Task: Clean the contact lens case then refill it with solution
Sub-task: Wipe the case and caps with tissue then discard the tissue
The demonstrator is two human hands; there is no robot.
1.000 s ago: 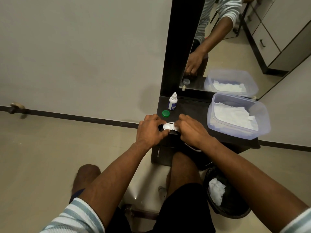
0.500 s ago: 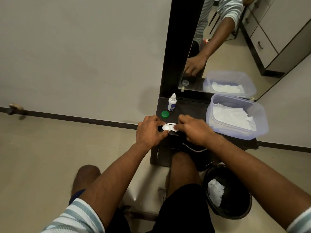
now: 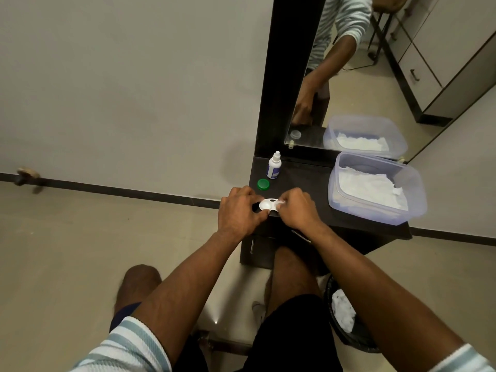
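Your left hand [image 3: 239, 210] sits at the near edge of the dark shelf [image 3: 316, 181], fingers curled around the left end of the white case [image 3: 267, 204] and pinning it there; the thumb lies along its near side. The case rests on the shelf between your two hands, its left well facing up and bare, with a small dark spot showing near the middle bridge. At 12 o'clock from the case, just beyond your left knuckles, the green cap [image 3: 263, 184] lies flat, and past it at 12 o'clock again the small white bottle [image 3: 274, 166] stands upright by the mirror frame [image 3: 279, 76]. Your right hand [image 3: 296, 210] is at 3 o'clock of the case, touching it, fingertips bunched and pinching a bit of white tissue [image 3: 281, 202] against the right well. At 2 o'clock from that hand, well apart, the clear tub [image 3: 414, 189] sits on the shelf with white tissues in it. On the floor at 5 o'clock, beside your right forearm, the black bin [image 3: 349, 336] has a crumpled white wad inside.
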